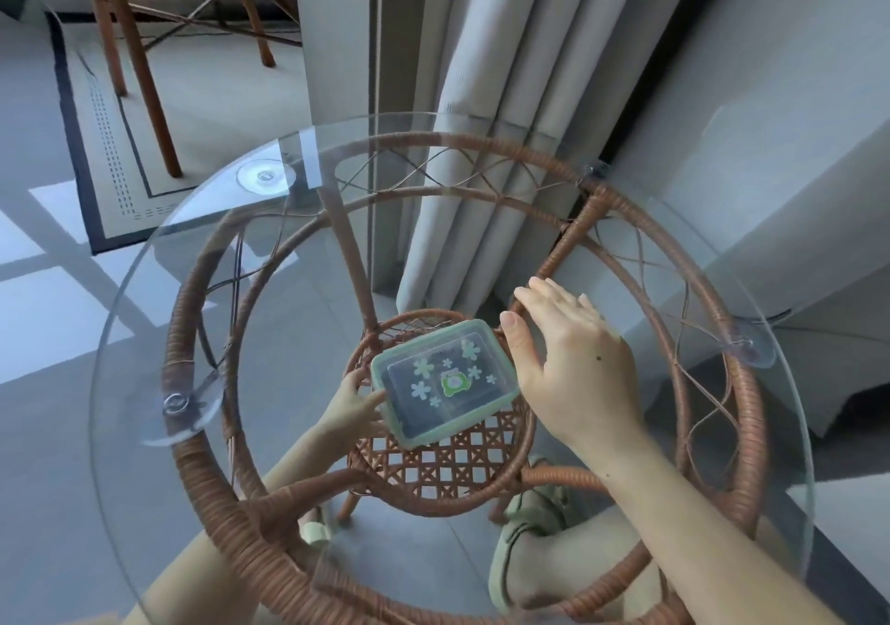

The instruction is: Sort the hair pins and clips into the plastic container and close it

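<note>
Left fingers (376,398): laid against the left short end of the plastic container (445,383), thumb above; whether they pinch the rim cannot be told through the pane

Left hand (354,405): reaching in beneath the glass top (241,287), level with the lower shelf

Right fingers (544,294): straight, close together, holding nothing

Right hand (573,369): flat above the glass, over the container's right end, with the pane between them; contact with the glass cannot be told

Plastic container: pale green lid on, flower stickers on top, resting on the woven lower shelf (448,470); long axis runs from near-left to far-right; contents dark and indistinct; no hair pins or clips visible outside it

Governing relation: the left hand alone shares the container's level and meets its short end, so it is judged the working hand; the right would have to go round the table's edge to reach it

Surround: rattan frame (202,432), curtain (481,142), chair (144,46)
</note>
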